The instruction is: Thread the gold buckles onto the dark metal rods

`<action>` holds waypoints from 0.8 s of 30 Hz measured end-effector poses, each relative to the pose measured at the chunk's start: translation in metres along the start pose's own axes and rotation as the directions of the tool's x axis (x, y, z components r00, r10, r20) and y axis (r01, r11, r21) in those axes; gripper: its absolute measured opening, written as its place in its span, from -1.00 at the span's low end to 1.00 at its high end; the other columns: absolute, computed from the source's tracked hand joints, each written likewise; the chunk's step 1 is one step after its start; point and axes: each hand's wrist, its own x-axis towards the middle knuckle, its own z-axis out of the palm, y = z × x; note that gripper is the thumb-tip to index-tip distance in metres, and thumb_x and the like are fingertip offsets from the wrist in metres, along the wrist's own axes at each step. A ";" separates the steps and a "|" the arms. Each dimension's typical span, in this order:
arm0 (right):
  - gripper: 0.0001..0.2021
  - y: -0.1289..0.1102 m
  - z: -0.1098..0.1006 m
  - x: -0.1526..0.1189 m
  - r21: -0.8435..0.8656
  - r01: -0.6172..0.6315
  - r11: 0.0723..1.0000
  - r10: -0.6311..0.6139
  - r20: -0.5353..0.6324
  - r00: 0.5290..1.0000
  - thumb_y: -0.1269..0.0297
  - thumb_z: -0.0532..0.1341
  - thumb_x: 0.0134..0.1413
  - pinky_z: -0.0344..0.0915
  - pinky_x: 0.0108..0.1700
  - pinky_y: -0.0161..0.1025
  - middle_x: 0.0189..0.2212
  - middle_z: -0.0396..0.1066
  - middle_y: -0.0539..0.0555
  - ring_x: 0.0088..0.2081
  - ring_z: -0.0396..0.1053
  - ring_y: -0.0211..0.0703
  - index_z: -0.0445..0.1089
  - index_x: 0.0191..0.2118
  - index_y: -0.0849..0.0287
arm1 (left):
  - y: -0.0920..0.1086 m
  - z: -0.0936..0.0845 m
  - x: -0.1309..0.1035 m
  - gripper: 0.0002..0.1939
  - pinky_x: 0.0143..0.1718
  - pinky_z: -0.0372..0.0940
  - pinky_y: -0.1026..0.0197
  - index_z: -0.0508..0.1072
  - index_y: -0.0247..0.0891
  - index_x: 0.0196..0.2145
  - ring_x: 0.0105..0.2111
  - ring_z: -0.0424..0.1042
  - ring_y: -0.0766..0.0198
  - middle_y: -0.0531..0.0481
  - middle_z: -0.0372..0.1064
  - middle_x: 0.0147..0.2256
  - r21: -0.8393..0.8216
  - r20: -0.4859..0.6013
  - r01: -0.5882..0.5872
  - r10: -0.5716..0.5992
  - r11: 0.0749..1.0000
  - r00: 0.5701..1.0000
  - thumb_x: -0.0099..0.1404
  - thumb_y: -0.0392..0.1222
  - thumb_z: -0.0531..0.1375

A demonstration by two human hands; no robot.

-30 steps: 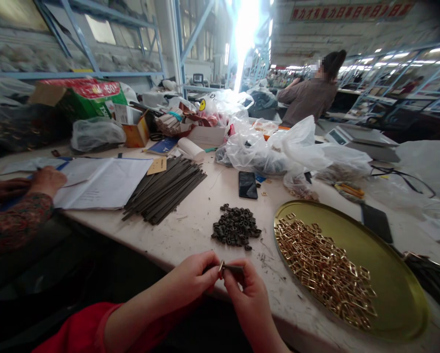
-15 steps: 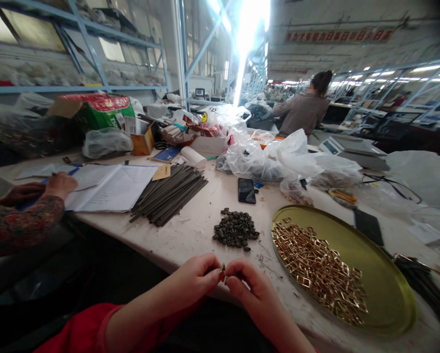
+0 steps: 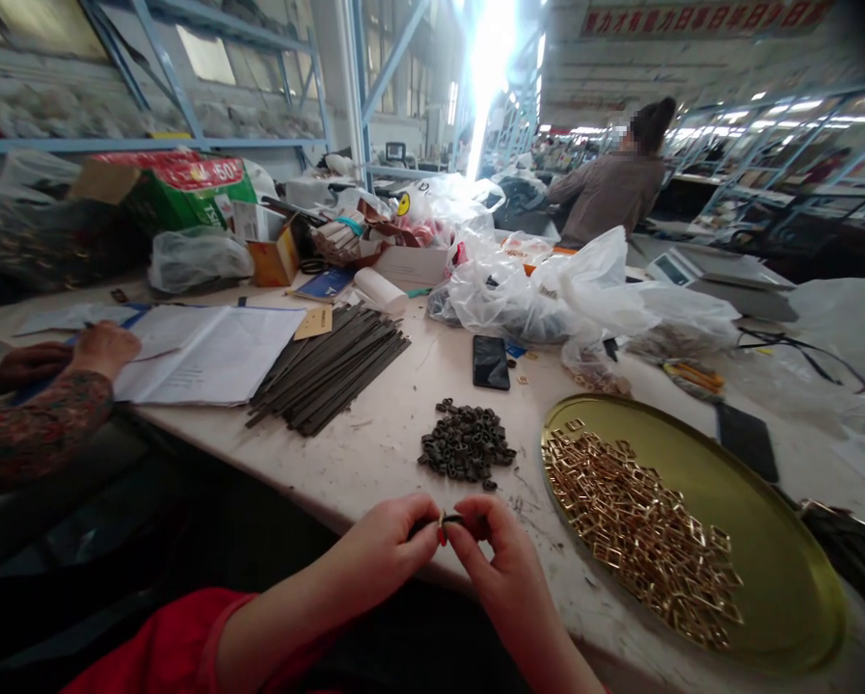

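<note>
My left hand (image 3: 399, 540) and my right hand (image 3: 500, 545) meet at the table's front edge, fingertips nearly touching. The left thumb and forefinger pinch a small gold metal buckle (image 3: 442, 523), partly hidden by the fingers. A short dark piece of strap (image 3: 453, 519) runs from it into the pinch of my right hand. Something red shows just below the buckle; I cannot tell what it is. Beyond my hands lies a pile of small dark strap loops (image 3: 465, 443). To the right, many gold rectangular buckles (image 3: 641, 530) lie heaped on an oval gold tray (image 3: 779, 588).
A stack of dark strips (image 3: 331, 371) lies left of the loops, beside open papers (image 3: 211, 352) where another person's hand (image 3: 106, 347) writes. Behind are a phone (image 3: 491, 362), plastic bags (image 3: 540, 299) and boxes (image 3: 172, 193). Another person (image 3: 612, 188) is farther back.
The fingers of both hands have shifted slightly around the buckle, and the dark strap piece now shows between them. The view has tilted a little downward. The writing hand stays by the papers.
</note>
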 end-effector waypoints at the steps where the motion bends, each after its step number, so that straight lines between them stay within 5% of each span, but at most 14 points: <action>1: -0.86 0.002 0.000 0.002 0.007 -0.017 1.000 0.017 -0.021 1.000 0.19 0.13 0.07 0.19 -0.34 -0.30 -0.47 0.30 -0.04 -0.41 0.26 -0.25 0.24 -0.33 0.15 | 0.000 0.000 0.002 -0.80 -0.42 0.06 0.29 0.25 -0.27 -0.47 -0.44 0.21 0.32 0.10 0.21 -0.49 0.005 -0.001 0.006 -0.006 1.000 1.000 0.24 -0.16 -0.04; 8: -0.84 0.017 0.006 0.009 0.084 -0.042 0.996 0.054 -0.140 0.989 0.17 0.19 0.02 0.24 -0.37 -0.29 -0.48 0.34 -0.03 -0.43 0.30 -0.23 0.28 -0.36 0.15 | -0.006 -0.003 0.011 -0.78 -0.33 0.14 0.25 0.27 -0.28 -0.36 -0.36 0.24 0.26 0.03 0.28 -0.39 -0.037 0.054 0.032 -0.030 0.999 0.998 0.27 -0.09 -0.05; 16: -0.87 0.016 0.015 0.000 -0.213 0.316 0.924 -0.361 -0.223 0.905 0.38 0.08 0.14 0.27 -0.21 -0.26 -0.33 0.38 0.02 -0.26 0.33 -0.21 0.32 -0.21 0.07 | -0.010 -0.004 0.014 -0.74 -0.34 0.12 0.25 0.25 -0.27 -0.38 -0.39 0.21 0.29 0.08 0.21 -0.43 -0.100 0.023 -0.003 0.006 0.995 1.000 0.29 -0.03 -0.04; 24: -0.82 0.003 0.010 -0.004 -0.319 0.388 0.865 -0.458 -0.185 0.869 0.48 0.08 0.12 0.31 -0.25 -0.31 -0.29 0.36 0.06 -0.25 0.34 -0.22 0.31 -0.20 0.09 | -0.002 -0.006 -0.002 -0.76 -0.36 0.09 0.25 0.19 -0.25 -0.42 -0.41 0.17 0.31 0.11 0.15 -0.46 -0.144 0.005 -0.040 0.041 0.989 0.999 0.30 -0.09 -0.10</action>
